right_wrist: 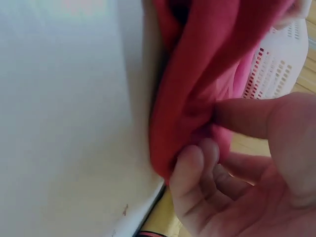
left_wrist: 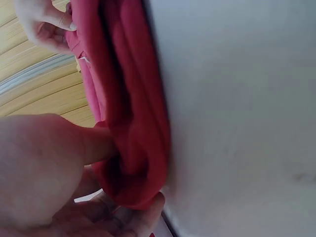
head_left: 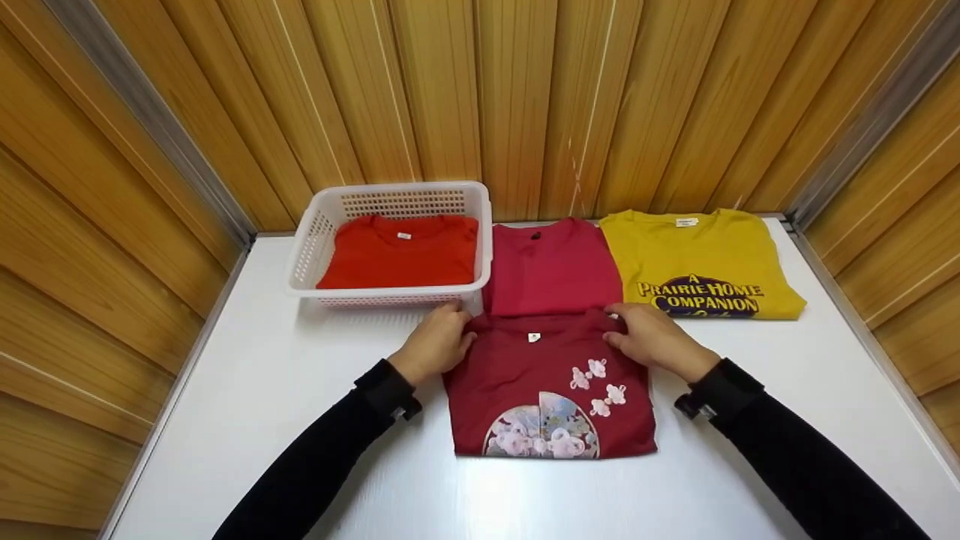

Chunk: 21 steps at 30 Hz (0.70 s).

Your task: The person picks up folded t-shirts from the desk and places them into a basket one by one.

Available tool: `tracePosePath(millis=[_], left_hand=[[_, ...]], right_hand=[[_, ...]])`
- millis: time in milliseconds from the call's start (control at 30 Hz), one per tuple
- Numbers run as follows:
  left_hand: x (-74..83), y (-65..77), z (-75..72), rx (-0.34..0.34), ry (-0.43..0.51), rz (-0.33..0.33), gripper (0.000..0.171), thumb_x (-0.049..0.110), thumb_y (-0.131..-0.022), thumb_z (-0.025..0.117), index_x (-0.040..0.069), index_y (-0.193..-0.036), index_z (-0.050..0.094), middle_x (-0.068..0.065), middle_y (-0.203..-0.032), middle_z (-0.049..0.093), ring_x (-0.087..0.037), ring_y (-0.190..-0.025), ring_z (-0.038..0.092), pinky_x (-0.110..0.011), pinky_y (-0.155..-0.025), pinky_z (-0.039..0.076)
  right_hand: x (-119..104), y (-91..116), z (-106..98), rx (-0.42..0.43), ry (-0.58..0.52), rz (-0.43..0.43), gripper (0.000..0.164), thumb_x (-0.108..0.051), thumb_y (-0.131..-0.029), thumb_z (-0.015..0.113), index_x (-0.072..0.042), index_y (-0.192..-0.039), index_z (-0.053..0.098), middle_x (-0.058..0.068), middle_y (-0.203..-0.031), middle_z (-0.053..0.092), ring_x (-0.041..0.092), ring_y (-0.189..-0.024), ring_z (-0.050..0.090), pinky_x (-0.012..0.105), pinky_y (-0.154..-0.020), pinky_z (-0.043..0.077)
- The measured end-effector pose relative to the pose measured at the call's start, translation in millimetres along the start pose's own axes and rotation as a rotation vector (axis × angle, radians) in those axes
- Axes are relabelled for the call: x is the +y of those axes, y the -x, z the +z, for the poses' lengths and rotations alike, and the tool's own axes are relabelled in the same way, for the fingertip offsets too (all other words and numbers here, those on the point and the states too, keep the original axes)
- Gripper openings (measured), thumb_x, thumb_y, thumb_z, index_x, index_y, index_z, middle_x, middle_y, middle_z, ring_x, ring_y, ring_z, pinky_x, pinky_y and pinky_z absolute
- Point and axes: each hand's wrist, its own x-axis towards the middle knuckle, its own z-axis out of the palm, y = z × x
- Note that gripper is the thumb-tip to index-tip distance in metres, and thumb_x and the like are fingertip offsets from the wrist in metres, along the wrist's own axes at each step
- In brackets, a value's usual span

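A folded dark red T-shirt (head_left: 510, 390) with pink flowers and a round floral print lies on the white table, its collar toward the far side. At its far left corner my left hand (head_left: 439, 337) grips the cloth; the left wrist view shows the thumb (left_wrist: 96, 143) on one side of the folded edge and fingers beneath. My right hand (head_left: 656, 337) pinches the far right corner, thumb and fingertips (right_wrist: 190, 160) around the fold in the right wrist view. Just beyond lies a folded crimson shirt (head_left: 551, 270), its near edge meeting the dark red one.
A white plastic basket (head_left: 304, 255) stands at the back left, holding a folded bright red shirt (head_left: 405, 259). To the back right lies a folded yellow T-shirt (head_left: 690, 251) with printed lettering. Wood-patterned walls (head_left: 517, 97) close in the white table (head_left: 270, 420) at the back and sides.
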Motion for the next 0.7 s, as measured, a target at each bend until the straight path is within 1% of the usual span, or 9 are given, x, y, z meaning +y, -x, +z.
tracePosePath(millis=[67, 167, 300, 367, 433, 500, 533, 633, 700], left_hand=[[0.8, 0.5, -2.1, -0.012, 0.004, -0.008, 0.014, 0.016, -0.099, 0.076, 0.002, -0.099, 0.077, -0.02, -0.11, 0.071, -0.039, -0.102, 0.072, -0.053, -0.096, 0.061], [31.9, 4.8, -34.8, -0.078, 0.061, -0.081, 0.009, 0.006, -0.097, 0.076, -0.001, -0.102, 0.075, -0.021, -0.105, 0.072, -0.042, -0.1, 0.072, -0.058, -0.093, 0.061], [36.3, 7.0, -42.0, -0.089, 0.085, -0.104, 0.006, 0.004, -0.099, 0.073, 0.005, -0.105, 0.072, -0.014, -0.1, 0.076, -0.031, -0.095, 0.073, -0.049, -0.087, 0.063], [37.4, 8.5, -44.9, -0.075, 0.104, -0.094, 0.007, 0.003, -0.1, 0.073, 0.006, -0.106, 0.071, -0.012, -0.099, 0.078, -0.028, -0.094, 0.074, -0.048, -0.085, 0.063], [38.3, 10.5, -48.1, -0.057, 0.116, -0.078, 0.009, 0.003, -0.101, 0.072, 0.006, -0.109, 0.072, -0.011, -0.102, 0.079, -0.027, -0.095, 0.076, -0.047, -0.087, 0.064], [38.9, 12.4, -51.8, -0.031, 0.125, -0.054, 0.012, 0.002, -0.101, 0.073, 0.006, -0.112, 0.075, -0.01, -0.105, 0.08, -0.026, -0.098, 0.077, -0.046, -0.089, 0.065], [39.1, 13.3, -53.9, -0.019, 0.126, -0.043, 0.013, 0.002, -0.101, 0.074, 0.006, -0.114, 0.076, -0.01, -0.105, 0.081, -0.026, -0.098, 0.077, -0.045, -0.09, 0.065], [39.3, 14.9, -61.7, 0.016, 0.131, -0.012, 0.015, 0.003, -0.101, 0.075, 0.007, -0.114, 0.08, -0.007, -0.105, 0.082, -0.023, -0.097, 0.078, -0.042, -0.092, 0.066], [39.5, 15.1, -68.1, 0.034, 0.14, -0.004, 0.014, 0.003, -0.101, 0.076, 0.009, -0.113, 0.081, -0.004, -0.104, 0.083, -0.021, -0.096, 0.077, -0.04, -0.092, 0.066]], right_hand=[[2, -1, -1, -0.027, -0.023, 0.011, 0.041, -0.02, -0.102, 0.075, 0.004, -0.135, 0.072, 0.024, -0.122, 0.076, 0.037, -0.108, 0.069, 0.052, -0.095, 0.057], [4, -1, -3, -0.035, -0.057, 0.0, 0.032, -0.019, -0.1, 0.077, 0.001, -0.125, 0.077, 0.018, -0.111, 0.075, 0.029, -0.097, 0.064, 0.042, -0.085, 0.051], [7, 4, -8, -0.002, -0.11, -0.033, 0.022, -0.016, -0.096, 0.078, -0.003, -0.114, 0.077, 0.013, -0.109, 0.073, 0.026, -0.096, 0.064, 0.038, -0.083, 0.051], [7, 6, -12, 0.014, -0.147, -0.039, 0.018, -0.013, -0.094, 0.078, -0.006, -0.11, 0.075, 0.012, -0.107, 0.072, 0.025, -0.096, 0.064, 0.037, -0.083, 0.05], [6, 9, -17, 0.024, -0.181, -0.044, 0.015, -0.011, -0.094, 0.077, -0.008, -0.107, 0.072, 0.01, -0.103, 0.072, 0.024, -0.095, 0.063, 0.036, -0.081, 0.05], [3, 12, -22, 0.03, -0.207, -0.053, 0.017, -0.009, -0.095, 0.077, -0.009, -0.11, 0.071, 0.01, -0.102, 0.073, 0.024, -0.094, 0.064, 0.036, -0.082, 0.052], [2, 14, -25, 0.032, -0.209, -0.062, 0.019, -0.01, -0.096, 0.078, -0.009, -0.114, 0.072, 0.01, -0.103, 0.073, 0.024, -0.095, 0.064, 0.038, -0.083, 0.051], [-5, 19, -35, 0.035, -0.216, -0.082, 0.029, -0.012, -0.099, 0.078, -0.007, -0.127, 0.074, 0.013, -0.111, 0.076, 0.025, -0.099, 0.067, 0.041, -0.088, 0.054], [-9, 22, -42, 0.041, -0.223, -0.081, 0.032, -0.014, -0.1, 0.078, -0.008, -0.131, 0.075, 0.012, -0.115, 0.076, 0.025, -0.102, 0.067, 0.039, -0.089, 0.054]])
